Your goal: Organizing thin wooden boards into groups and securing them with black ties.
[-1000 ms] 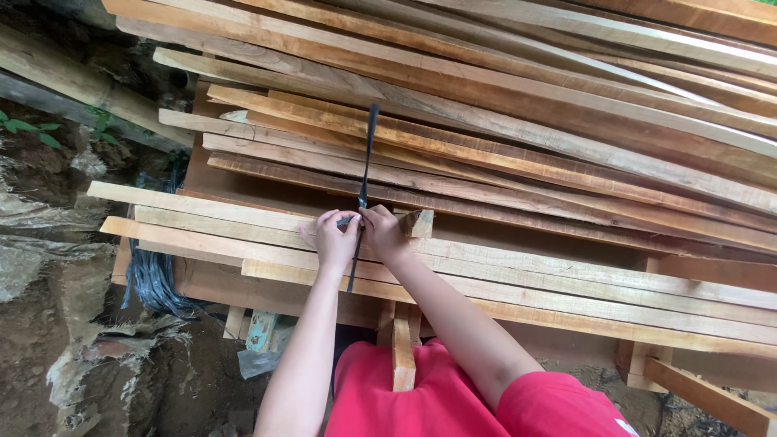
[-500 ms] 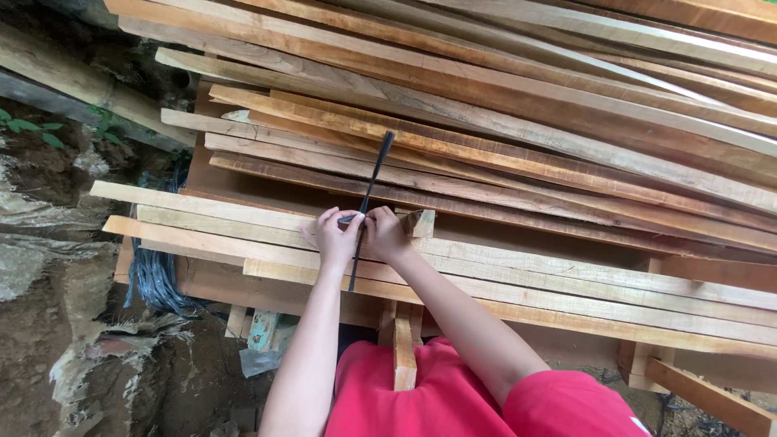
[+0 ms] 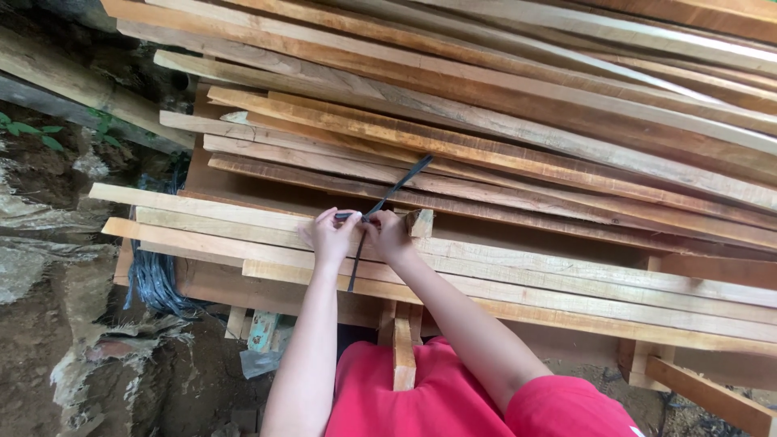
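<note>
The left hand (image 3: 330, 235) and the right hand (image 3: 388, 235) sit side by side on the near planks, fingertips pinched together on a thin black strap (image 3: 396, 188). Both are closed narrow around it at one spot, about where the strap crosses the front edge of the pale plank (image 3: 202, 212). Neither hand is nearer than the other: they meet on the strap, the left coming in from 7 o'clock, the right from 5 o'clock.

From the pinch the strap runs two ways. The free upper end lies out toward 2 o'clock, slanting over the darker boards of the timber stack (image 3: 502, 121). The lower tail (image 3: 353, 275) hangs toward 6 o'clock, dropping across the front planks. So the strap's long axis is bent at the hands: a near-vertical tail below and a leaning arm above.

Just to the right of the right hand, at 3 o'clock and nearly touching the knuckles, stands a short wooden block (image 3: 420, 222). Farther out at 8 o'clock a bundle of dark straps (image 3: 154, 279) hangs below the plank ends, well apart from the hands.

A second ago the upper end pointed almost straight to 12 o'clock; half a second ago it had tipped toward 1 o'clock; now it leans lower, to 2 o'clock. The hands have held their place on the planks meanwhile.
</note>
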